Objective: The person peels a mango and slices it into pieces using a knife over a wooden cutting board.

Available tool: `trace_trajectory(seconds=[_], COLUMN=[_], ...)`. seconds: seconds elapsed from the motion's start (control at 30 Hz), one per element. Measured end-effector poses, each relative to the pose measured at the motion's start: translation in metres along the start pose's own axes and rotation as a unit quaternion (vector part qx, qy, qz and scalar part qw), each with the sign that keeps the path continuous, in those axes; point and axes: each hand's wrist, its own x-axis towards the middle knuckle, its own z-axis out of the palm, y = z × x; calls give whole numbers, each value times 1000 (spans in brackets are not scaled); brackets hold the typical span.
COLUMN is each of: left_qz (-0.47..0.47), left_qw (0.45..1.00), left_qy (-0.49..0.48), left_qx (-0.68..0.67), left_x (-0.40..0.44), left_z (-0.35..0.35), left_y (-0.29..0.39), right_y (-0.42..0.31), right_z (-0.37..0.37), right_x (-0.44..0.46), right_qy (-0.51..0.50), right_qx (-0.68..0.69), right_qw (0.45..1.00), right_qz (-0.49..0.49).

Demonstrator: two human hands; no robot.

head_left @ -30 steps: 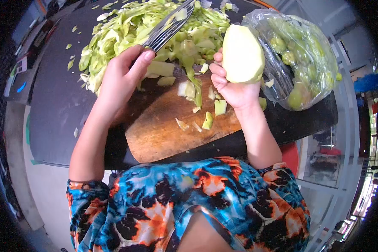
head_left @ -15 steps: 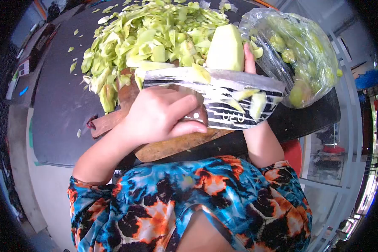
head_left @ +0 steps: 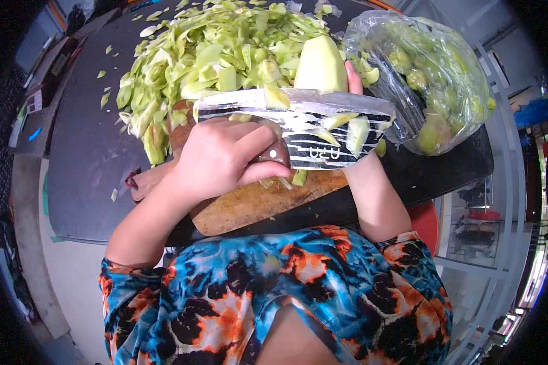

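My left hand (head_left: pixel 222 155) is closed around the brown handle of a broad kitchen knife (head_left: pixel 304 143). Bits of pale green peel cling to its dark, white-streaked blade. Behind the blade stands a peeled, pale green fruit (head_left: pixel 319 67) with flat-cut sides; its lower end is hidden. My right hand (head_left: pixel 354 79) holds this fruit from the right, with one fingertip showing beside it and the palm mostly covered by the blade. Beneath both hands lies a wooden cutting board (head_left: pixel 243 210) with a few green scraps on it.
A large heap of green peelings (head_left: pixel 207 58) covers the far side of the dark table (head_left: pixel 82 176). To the right sits a clear plastic bag (head_left: pixel 450 67) with green produce inside. The board's handle (head_left: pixel 149 180) points left. A red stool edge (head_left: pixel 425 222) shows below the table.
The knife and my left hand have shifted away from my body and slightly left, baring more of the board and its scraps. The fruit has moved slightly left with my right hand.
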Motion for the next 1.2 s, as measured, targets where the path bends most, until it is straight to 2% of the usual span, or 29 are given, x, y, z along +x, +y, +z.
trace_trajectory(seconds=[0.1,0.2,0.23,0.33,0.37,0.4,0.43,0.47,0.53,0.63,0.73,0.77,0.8,0.87,0.9,0.93,0.97,1.07,1.1,1.13,1.2], left_qz=[-3,19,28,-15,-62,-141,-240,-293,-360,-375,-234,-208,-149,-48,-44,-41,-32,-53,-70,-109,-293], left_qw=[1000,1000,999,1000,998,986,959,946,925,906,959,971,983,998,997,996,998,998,997,994,952], left_qy=[-12,17,30,-9,3,61,69,89,107,131,76,24,33,-17,-30,-43,-26,-19,-21,-14,53], left_qx=[9,-18,-11,9,-32,-71,-137,-104,-66,-147,-144,-117,-101,-31,-47,-63,-52,-37,-6,-14,-75], left_x=[0,5,6,4,1,0,-2,-4,-8,-6,-4,-1,-1,4,3,2,3,2,1,-1,-2], left_z=[3,4,6,-3,-4,-3,-9,-11,-14,-18,-22,-27,-21,-22,-20,-16,-15,-16,-18,-18,-21], left_y=[2,10,11,6,-3,-11,-20,-36,-57,-50,-24,-13,-9,-1,2,4,5,1,-3,-8,-25], right_y=[-1,9,13,10,15,21,15,8,6,4,7,9,15,17,2,3,3,4,13,20,8], right_z=[-8,6,-10,0,3,6,5,3,-1,-2,-1,0,-1,-42,-19,1,-1,-16,-12,-5,-2], right_x=[2,-4,4,-9,-8,-8,-11,-14,-11,-4,2,3,0,11,5,-4,-4,2,5,-3,-6], right_qy=[-91,-92,-122,-91,-30,32,-5,-42,-57,-39,-2,8,12,-171,-215,-93,-105,-178,-178,10,-49], right_qx=[24,55,33,103,25,-53,-89,-124,-132,-128,-119,-117,-108,88,123,54,59,111,102,-103,-185], right_qw=[995,992,990,985,999,992,993,990,987,988,989,989,986,981,962,993,991,973,978,986,979], right_qz=[18,71,58,105,0,-106,-82,-57,-72,-73,-85,-92,-127,-27,111,39,55,98,21,-134,-75])
